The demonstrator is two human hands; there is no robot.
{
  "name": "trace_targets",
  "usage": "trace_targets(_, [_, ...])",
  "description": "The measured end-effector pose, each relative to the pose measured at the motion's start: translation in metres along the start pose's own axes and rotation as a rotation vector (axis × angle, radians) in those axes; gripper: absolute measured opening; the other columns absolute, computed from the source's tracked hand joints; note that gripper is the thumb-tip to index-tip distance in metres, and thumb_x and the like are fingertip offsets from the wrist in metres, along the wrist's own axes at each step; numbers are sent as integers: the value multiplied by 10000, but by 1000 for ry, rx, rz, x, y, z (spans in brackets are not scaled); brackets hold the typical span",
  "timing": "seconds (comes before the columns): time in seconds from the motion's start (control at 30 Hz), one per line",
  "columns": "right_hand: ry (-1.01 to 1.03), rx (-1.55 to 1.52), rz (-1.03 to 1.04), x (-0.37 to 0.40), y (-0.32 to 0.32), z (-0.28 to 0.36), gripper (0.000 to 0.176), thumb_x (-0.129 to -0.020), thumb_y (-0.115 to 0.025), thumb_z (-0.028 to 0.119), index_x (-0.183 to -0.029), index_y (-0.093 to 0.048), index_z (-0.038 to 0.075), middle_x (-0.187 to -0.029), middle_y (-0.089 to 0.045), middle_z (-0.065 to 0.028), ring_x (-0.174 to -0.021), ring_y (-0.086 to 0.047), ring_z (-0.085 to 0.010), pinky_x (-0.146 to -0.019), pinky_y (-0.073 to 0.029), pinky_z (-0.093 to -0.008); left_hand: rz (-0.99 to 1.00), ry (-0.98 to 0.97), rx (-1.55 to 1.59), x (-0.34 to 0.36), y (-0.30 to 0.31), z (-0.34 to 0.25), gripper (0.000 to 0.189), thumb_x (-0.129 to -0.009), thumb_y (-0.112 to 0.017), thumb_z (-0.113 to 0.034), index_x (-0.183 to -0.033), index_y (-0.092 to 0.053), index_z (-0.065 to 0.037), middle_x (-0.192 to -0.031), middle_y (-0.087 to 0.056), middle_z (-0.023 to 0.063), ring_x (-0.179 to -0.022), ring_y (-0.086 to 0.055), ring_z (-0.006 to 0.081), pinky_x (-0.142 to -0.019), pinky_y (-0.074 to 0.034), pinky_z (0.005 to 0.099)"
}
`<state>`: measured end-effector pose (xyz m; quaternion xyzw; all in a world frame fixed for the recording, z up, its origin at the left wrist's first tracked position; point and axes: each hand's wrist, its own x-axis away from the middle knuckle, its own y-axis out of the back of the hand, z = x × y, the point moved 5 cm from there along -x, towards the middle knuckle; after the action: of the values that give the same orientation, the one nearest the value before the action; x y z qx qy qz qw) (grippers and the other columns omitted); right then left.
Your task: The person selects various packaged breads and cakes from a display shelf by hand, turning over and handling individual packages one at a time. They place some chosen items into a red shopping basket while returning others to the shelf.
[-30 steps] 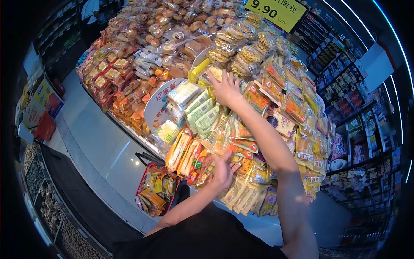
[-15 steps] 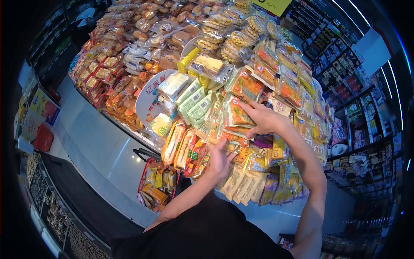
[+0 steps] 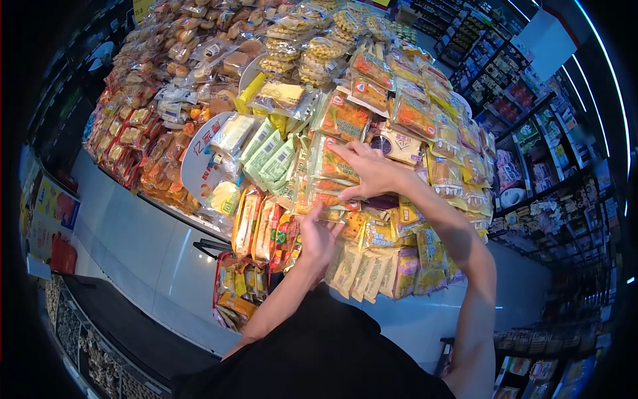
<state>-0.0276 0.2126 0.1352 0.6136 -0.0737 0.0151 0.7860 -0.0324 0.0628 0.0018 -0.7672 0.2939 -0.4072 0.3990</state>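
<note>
My right hand (image 3: 375, 171) reaches over a flat orange-and-green snack packet (image 3: 335, 164), fingers across its top and thumb at its near right edge. The hand is closed round that side of the packet. More packets of the same kind lie beneath it. My left hand (image 3: 319, 238) is at the near edge of this stack, thumb up against the wrappers and fingers apart; some fingertips are hidden. Pale green packets (image 3: 267, 154) lie to the left. Long bread packs (image 3: 256, 223) stand left of my left hand, and cream-coloured slim packets (image 3: 362, 272) hang to its right.
Bagged buns (image 3: 199, 50) and bagged yellow snacks (image 3: 325, 46) cover the far part of the display. A white oval sign (image 3: 203, 156) stands on its left side. A red-edged basket of packets (image 3: 239, 289) is below left. Shelves (image 3: 531, 166) line the right.
The view has shifted, so the display sits further left. Both hands remain at the same stack, in much the same pose.
</note>
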Motion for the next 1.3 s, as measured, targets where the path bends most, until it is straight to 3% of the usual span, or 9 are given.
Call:
trace_targets(0.13, [-36, -30, -27, -2, 2, 0, 957, -757, -813, 410, -1529, -320, 134, -1226, -501, -207, -1123, -518, -385, -969, -391, -479, 16, 10, 6, 0, 1, 0, 386, -954, -579, -363, -1257, -509, -135, -1237, -561, 47, -1104, -553, 230, -940, -476, 400])
trace_targets(0.3, [32, -102, -76, 9, 58, 3, 815, -749, -807, 349, -1441, -428, 145, -1174, -548, -227, -1129, -542, -407, -966, -446, -470, 41, -4, -3, 2, -1, -3, 433, -956, -571, -359, -1297, -475, -110, -1252, -554, 61, -1117, -555, 242, -952, -476, 408])
trace_targets(0.43, [31, 91, -401, 20, 137, -35, 772, -737, -816, 256, -1420, -482, 117, -1230, -573, -181, -1148, -546, -331, -1019, -432, -421, 26, 8, 0, 2, 1, -2, 446, -957, -573, -347, -1311, -455, -103, -1274, -519, 72, -1117, -544, 245, -960, -472, 420])
trace_targets(0.7, [-390, 170, -403, 19, 210, -157, 752, -783, -815, 275, -1421, -461, 92, -1236, -591, -190, -1107, -590, -312, -956, -468, -410, 17, -3, -24, 4, -2, -4, 394, -955, -581, -352, -1249, -479, -111, -1222, -522, 60, -1071, -544, 229, -934, -485, 416])
trace_targets(0.73, [-455, 153, -364, 15, 213, -165, 757, -778, -806, 293, -1420, -468, 76, -1338, -559, -225, -1234, -550, -361, -1043, -454, -419, 27, -8, -22, 3, -3, -4, 380, -952, -587, -349, -1234, -486, -116, -1217, -526, 57, -1061, -546, 224, -921, -491, 412])
trace_targets(0.87, [-369, 51, -351, -4, 199, -192, 716, -829, -760, 265, -1443, -444, 74, -1340, -559, -228, -1238, -545, -365, -1064, -436, -425, -25, 2, -32, 3, 2, -3, 353, -948, -594, -342, -1217, -500, -133, -1196, -543, 49, -1044, -551, 216, -896, -500, 401])
trace_targets(0.97, [-293, 223, -60, -25, 154, -216, 704, -914, -639, 160, -1539, -316, 142, -1466, -428, -233, -1359, -426, -363, -1138, -354, -458, -20, -4, -13, 0, 5, -1, 344, -947, -594, -343, -1214, -507, -144, -1181, -556, 45, -1037, -554, 212, -886, -503, 393])
trace_targets(1.07, [-524, 290, -27, -28, 129, -218, 786, -884, -481, 36, -1587, -146, 138, -1594, -240, -230, -1448, -279, -441, -1183, -283, -497, 0, 1, -14, 2, -1, -2, 336, -947, -596, -347, -1203, -513, -146, -1169, -562, 52, -1037, -554, 214, -876, -508, 388])
trace_targets(1.3, [-686, 406, 10, -16, 127, -209, 781, -852, -475, 15, -1570, -174, 76, -1600, -219, -238, -1429, -319, -443, -1176, -300, -498, -24, -10, -51, 2, -1, -2, 335, -949, -594, -346, -1194, -514, -133, -1194, -546, 66, -1044, -547, 229, -867, -511, 399])
